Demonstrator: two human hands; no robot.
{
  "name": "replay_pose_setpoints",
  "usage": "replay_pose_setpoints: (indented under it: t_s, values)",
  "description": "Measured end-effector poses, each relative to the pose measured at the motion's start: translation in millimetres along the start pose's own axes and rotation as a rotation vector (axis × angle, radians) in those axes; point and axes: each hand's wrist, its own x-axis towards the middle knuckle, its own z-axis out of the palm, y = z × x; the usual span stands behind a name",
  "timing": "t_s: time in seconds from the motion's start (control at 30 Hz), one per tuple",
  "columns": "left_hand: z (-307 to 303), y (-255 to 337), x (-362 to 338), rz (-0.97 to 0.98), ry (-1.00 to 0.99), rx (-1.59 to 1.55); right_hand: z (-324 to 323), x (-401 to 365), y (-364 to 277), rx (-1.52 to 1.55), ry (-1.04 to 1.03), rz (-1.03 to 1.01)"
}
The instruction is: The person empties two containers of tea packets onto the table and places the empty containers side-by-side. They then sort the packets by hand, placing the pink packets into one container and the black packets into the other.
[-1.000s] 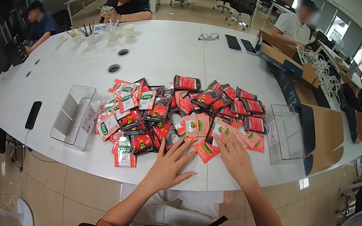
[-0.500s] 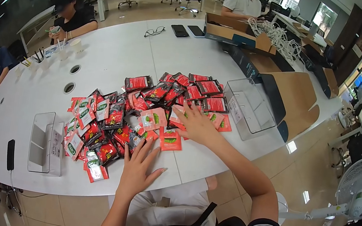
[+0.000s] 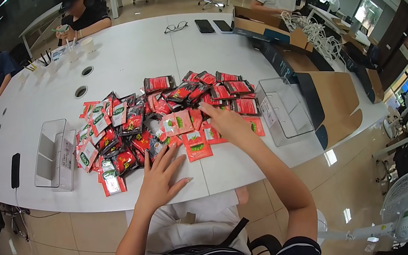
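Observation:
A heap of small red, black and white packets (image 3: 134,117) spreads across the white table (image 3: 133,64). My left hand (image 3: 159,177) rests at the heap's near edge with its fingers apart, fingertips touching packets. My right hand (image 3: 223,123) reaches onto the right part of the heap, fingers bent down on the packets; whether it grips one is hidden. Pink-red packets with a green print (image 3: 196,146) lie between the hands. One clear divided box (image 3: 56,154) is left of the heap, another clear box (image 3: 283,111) right of it.
Opened cardboard boxes (image 3: 326,105) and tangled white cables (image 3: 314,35) are at the back right. Glasses (image 3: 176,27) and two phones (image 3: 204,26) lie at the far side. A black device (image 3: 15,170) lies left. People sit around the table. A fan (image 3: 406,207) stands right.
My right hand has drawn its fingers together and moved slightly up the heap. The pink-red packets near it have shifted, uncovering more of them. My left hand stays about where it was.

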Motion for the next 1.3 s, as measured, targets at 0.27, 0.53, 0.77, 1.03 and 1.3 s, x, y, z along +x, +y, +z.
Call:
replay_pose_setpoints:
  t_s: [0.27,0.53,0.77,1.03,1.3]
  values:
    - [1.1,-1.2,-0.7,-0.006,-0.001,-0.001,-17.6,13.5,-1.9,0.586,0.272,0.144]
    - [-0.2,0.2,-0.7,-0.004,0.013,-0.001,24.4,48.2,-29.5,1.493,0.231,0.192]
    - [1.0,-1.4,-0.5,0.008,0.011,0.008,44.0,75.6,-43.7,0.863,-0.034,0.244]
    - [-0.3,-2.5,0.0,0.011,0.014,-0.006,41.1,103.1,-44.0,0.145,0.392,-0.154]
    - [1.3,-4.0,-1.4,0.022,0.035,0.0,68.3,163.7,-42.7,-0.045,0.036,-0.195]
